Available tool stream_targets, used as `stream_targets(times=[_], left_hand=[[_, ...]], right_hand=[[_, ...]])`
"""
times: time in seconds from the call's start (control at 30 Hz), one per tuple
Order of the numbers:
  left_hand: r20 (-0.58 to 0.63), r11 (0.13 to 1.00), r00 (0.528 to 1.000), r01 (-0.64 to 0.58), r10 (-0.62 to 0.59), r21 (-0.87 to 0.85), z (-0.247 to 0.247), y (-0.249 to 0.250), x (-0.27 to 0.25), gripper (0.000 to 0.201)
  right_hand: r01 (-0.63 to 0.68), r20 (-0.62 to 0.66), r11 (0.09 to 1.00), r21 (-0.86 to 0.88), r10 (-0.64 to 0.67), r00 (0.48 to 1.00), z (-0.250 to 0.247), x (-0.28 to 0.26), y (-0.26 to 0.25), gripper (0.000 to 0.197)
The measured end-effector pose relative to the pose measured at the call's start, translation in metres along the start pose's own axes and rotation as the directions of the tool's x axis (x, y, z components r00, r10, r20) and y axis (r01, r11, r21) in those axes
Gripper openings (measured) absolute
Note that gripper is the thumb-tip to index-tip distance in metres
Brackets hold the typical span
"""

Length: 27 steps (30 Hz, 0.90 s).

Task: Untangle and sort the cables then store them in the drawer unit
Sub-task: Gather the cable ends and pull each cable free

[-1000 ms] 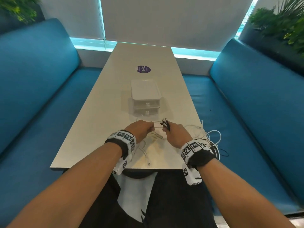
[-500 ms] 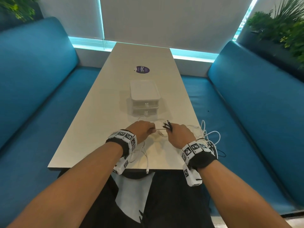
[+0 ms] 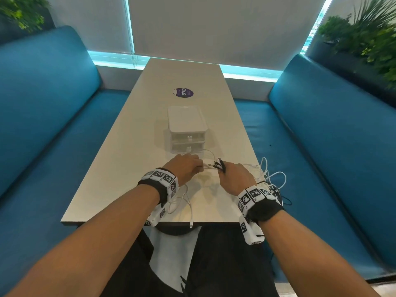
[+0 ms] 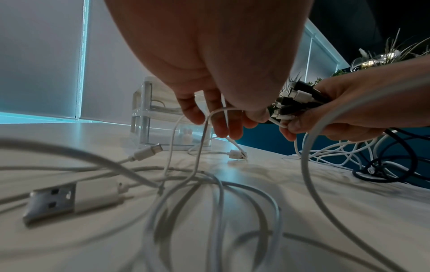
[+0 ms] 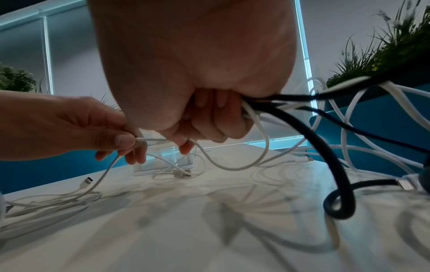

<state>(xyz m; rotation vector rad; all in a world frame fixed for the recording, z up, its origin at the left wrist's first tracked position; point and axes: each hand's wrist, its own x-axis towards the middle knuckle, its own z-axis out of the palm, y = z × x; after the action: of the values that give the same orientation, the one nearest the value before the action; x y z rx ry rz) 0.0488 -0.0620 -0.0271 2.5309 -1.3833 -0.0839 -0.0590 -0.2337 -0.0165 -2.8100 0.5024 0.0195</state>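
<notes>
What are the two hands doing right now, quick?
Left hand: fingers pinch a thin white cable.
Right hand: fingers grip a bundle of black and white cable ends.

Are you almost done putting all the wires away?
Not nearly. One white cable seems to lie in the drawer unit's top drawer already. The right hand grips a bundle of cable ends, and the left hand pinches one white cable. A tangle still sprawls over the table edge, unsorted.
</notes>
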Motion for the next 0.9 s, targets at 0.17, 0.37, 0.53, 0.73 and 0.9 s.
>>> stream_targets(times=[0.17,0.37,0.53,0.73,0.9], left_hand=[[-0.017,0.982,0.999,-0.025,0.029,0.188,-0.001,0.003,0.001,0.03],[0.007,0.976,0.999,-0.049,0.049,0.211,-0.009,-0.001,0.007,0.025],[-0.044,0.97,0.996,-0.069,0.082,0.234,-0.003,-0.01,0.007,0.015],[-0.04,0.973,0.995,-0.078,0.089,0.219,0.001,-0.003,0.011,0.019],[-0.017,0.978,0.996,-0.086,0.091,0.188,0.0,-0.005,0.019,0.021]], right_hand=[[-0.015,-0.016,1.0,0.005,0.016,1.0,0.002,0.001,0.002,0.024],[-0.041,-0.04,0.999,0.007,0.042,0.998,0.0,0.002,0.01,0.023],[-0.064,-0.101,0.993,-0.098,0.054,0.993,-0.006,0.001,0.019,0.023],[-0.152,-0.103,0.983,-0.102,0.141,0.985,-0.004,0.001,0.028,0.018],[-0.223,-0.094,0.968,-0.112,0.213,0.973,-0.002,-0.003,0.044,0.022]])
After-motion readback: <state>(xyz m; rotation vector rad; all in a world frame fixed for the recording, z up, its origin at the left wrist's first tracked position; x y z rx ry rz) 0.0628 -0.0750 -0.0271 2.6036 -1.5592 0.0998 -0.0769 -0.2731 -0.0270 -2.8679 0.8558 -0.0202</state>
